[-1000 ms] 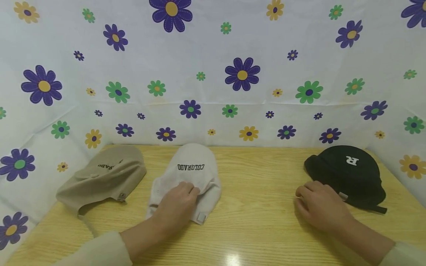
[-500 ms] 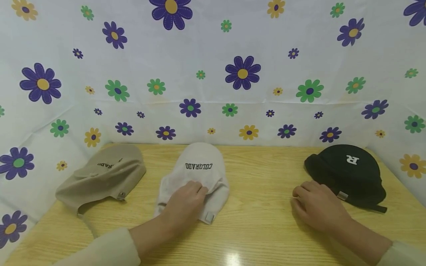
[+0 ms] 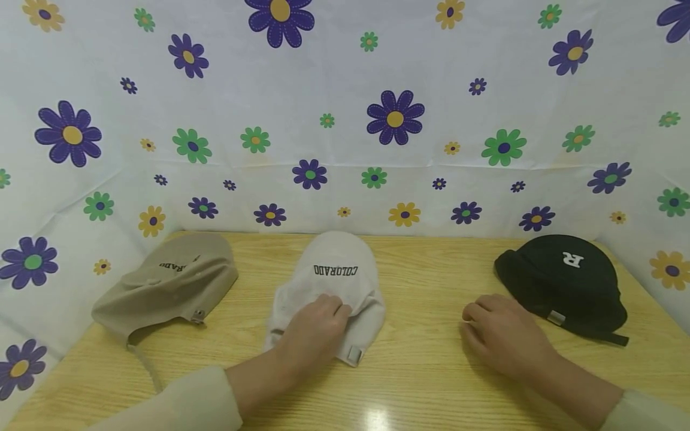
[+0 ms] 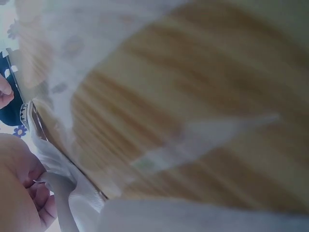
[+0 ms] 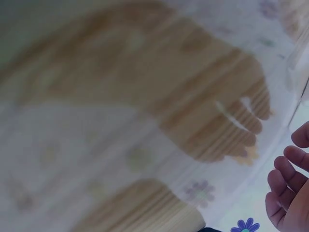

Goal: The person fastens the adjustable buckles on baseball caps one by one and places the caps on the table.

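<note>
An off-white cap (image 3: 345, 254) printed COLORADO lies in the middle of the table in the head view, its lettering upside down to me. My left hand (image 3: 312, 335) grips a fold of its fabric with curled fingers. Close up in the left wrist view, pale cloth (image 4: 87, 208) bunches between those fingers. To the right, my right hand (image 3: 504, 338) hovers or rests just left of a black cap (image 3: 566, 293) with a white R; contact with the table cannot be told. Its fingers hang loosely bent with nothing in them, as the right wrist view also shows.
A khaki cap (image 3: 167, 293) lies at the table's left, its strap (image 3: 145, 366) trailing toward me. Flower-printed white cloth (image 3: 334, 72) encloses the wooden table (image 3: 426, 383) at the back and both sides.
My left hand has slid the off-white cap to the right across the table. My right hand has drifted slightly left, away from the black cap. The khaki and black caps stay put.
</note>
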The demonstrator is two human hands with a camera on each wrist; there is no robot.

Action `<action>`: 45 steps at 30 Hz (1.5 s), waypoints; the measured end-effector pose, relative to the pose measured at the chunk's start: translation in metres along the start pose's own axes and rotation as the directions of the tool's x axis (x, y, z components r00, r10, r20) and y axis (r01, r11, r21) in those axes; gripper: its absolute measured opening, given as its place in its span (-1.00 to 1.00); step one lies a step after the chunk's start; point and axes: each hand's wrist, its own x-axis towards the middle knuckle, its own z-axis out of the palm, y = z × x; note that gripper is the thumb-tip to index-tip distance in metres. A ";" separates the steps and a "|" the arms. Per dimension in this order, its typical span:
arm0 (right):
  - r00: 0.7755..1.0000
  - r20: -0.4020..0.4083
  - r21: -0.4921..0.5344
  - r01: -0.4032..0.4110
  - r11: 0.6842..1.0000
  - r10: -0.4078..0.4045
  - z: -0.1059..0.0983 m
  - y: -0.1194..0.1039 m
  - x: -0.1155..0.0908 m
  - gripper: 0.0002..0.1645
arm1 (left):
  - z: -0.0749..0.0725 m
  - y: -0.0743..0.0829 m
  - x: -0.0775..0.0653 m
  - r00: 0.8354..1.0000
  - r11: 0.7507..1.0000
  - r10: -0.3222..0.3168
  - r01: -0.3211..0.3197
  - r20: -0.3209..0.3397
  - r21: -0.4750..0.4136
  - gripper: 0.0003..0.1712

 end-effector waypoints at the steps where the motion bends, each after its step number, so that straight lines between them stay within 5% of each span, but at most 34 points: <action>1: 1.000 -0.004 -0.001 0.009 1.000 -0.009 0.000 -0.001 0.001 -0.91 | 0.000 0.001 0.001 1.000 1.000 -0.001 0.001 0.003 -0.013 -0.91; 17: 0.996 -0.044 0.029 0.077 0.997 -0.076 0.002 -0.018 0.007 -0.91 | 0.004 0.016 0.013 0.999 0.999 0.009 -0.007 0.048 -0.041 -0.89; 29: 0.994 0.011 0.048 0.108 0.993 -0.109 0.003 -0.038 0.010 -0.92 | 0.007 0.035 0.028 0.998 1.000 0.021 -0.020 0.065 -0.020 -0.94; 37: 0.985 0.012 0.086 0.170 0.982 -0.172 0.005 -0.045 0.010 -0.93 | 0.006 0.042 0.032 0.990 1.000 0.026 -0.025 0.141 -0.006 -0.88; 45: 0.984 -0.043 0.117 0.178 0.977 -0.174 0.010 -0.046 0.009 -0.88 | 0.002 0.036 0.021 0.997 0.997 0.046 -0.042 0.061 -0.061 -0.95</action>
